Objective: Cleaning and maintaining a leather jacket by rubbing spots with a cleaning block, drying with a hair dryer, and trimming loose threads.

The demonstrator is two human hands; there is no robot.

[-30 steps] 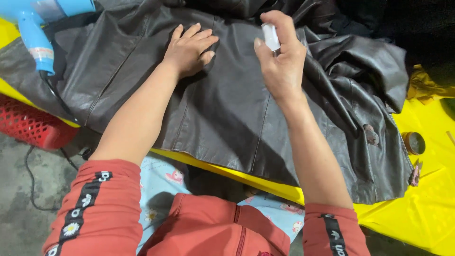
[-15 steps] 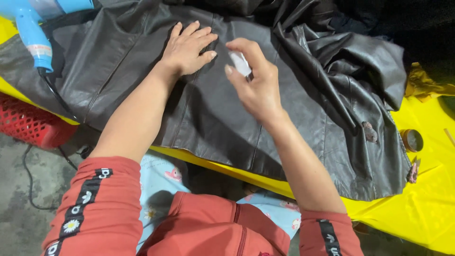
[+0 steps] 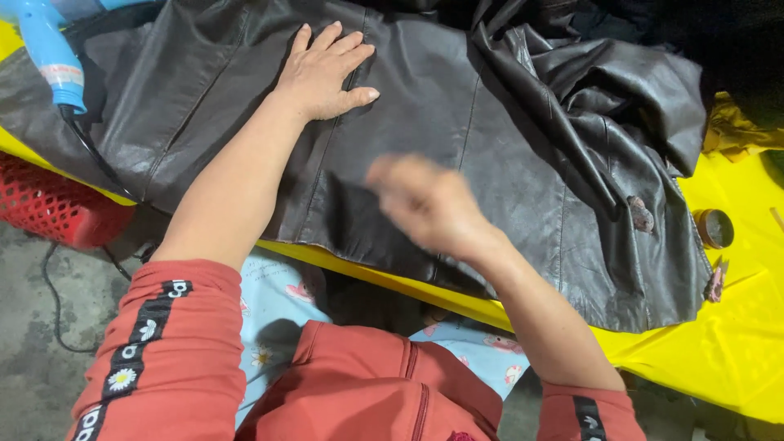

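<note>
- My right hand [image 3: 429,204] has dropped from the top of the jacket toward 6 o'clock since a second ago; it's now motion-blurred near the lower hem. Half a second ago it pinched a small white thing; can't tell now whether it's closed or holding anything.
- My left hand [image 3: 327,72] hasn't budged: open, palm flat, fingers spread, pressing the jacket [image 3: 490,106] at about 11 o'clock.
- Jacket is dark brown leather, spread flat across the yellow table [image 3: 735,343], bunched and folded at 1 to 2 o'clock.
- Handling guess: soft and floppy but fairly heavy, smooth surface, likely slides on the table; best gripped at the hem or a seam, or pinned flat with a palm.
- Relative to hands: jacket lies under both, left touching, right over it, contact unclear.
- Blue hair dryer [image 3: 49,57] at 10 o'clock on the jacket edge, red basket [image 3: 57,208] at 9 o'clock below the table, small round tin [image 3: 715,228] at 3 o'clock.
</note>
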